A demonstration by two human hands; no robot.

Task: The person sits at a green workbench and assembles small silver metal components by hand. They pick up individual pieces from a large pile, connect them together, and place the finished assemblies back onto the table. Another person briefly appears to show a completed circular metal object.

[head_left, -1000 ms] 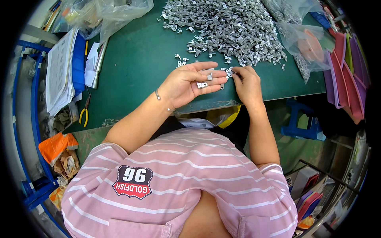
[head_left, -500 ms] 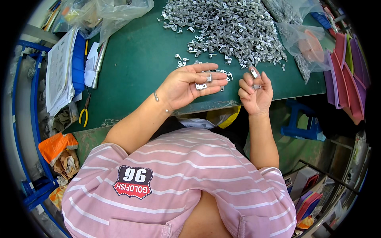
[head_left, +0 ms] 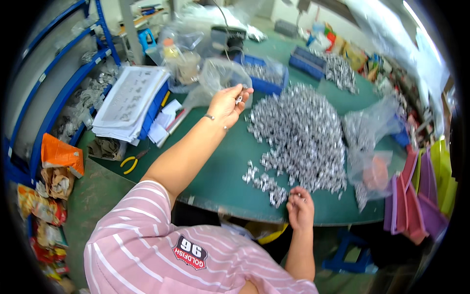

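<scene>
My left hand [head_left: 226, 107] is stretched far out over the table, its fingers curled round small bent metal brackets [head_left: 239, 100]. It reaches the edge of an open clear plastic bag [head_left: 220, 73]. My right hand [head_left: 301, 213] is at the near edge of the big heap of silver brackets [head_left: 306, 137], fingers closed, with a bit of metal [head_left: 300, 198] showing between them. Just left of it lies a small loose group of brackets [head_left: 267, 183] on the green table [head_left: 210, 181]. Motion blur softens both hands.
Papers on a blue tray [head_left: 129, 100] and yellow-handled pliers [head_left: 129, 164] lie at left. Beyond the heap are blue bins [head_left: 264, 81]. Bagged brackets [head_left: 362, 127], a clear bag with something pink [head_left: 374, 169] and coloured bins [head_left: 416, 191] stand at right.
My left hand, earlier palm up with brackets lying on its fingers, has curled and moved far forward to the clear bag. My right hand has closed more near the heap. The view has tilted up.
</scene>
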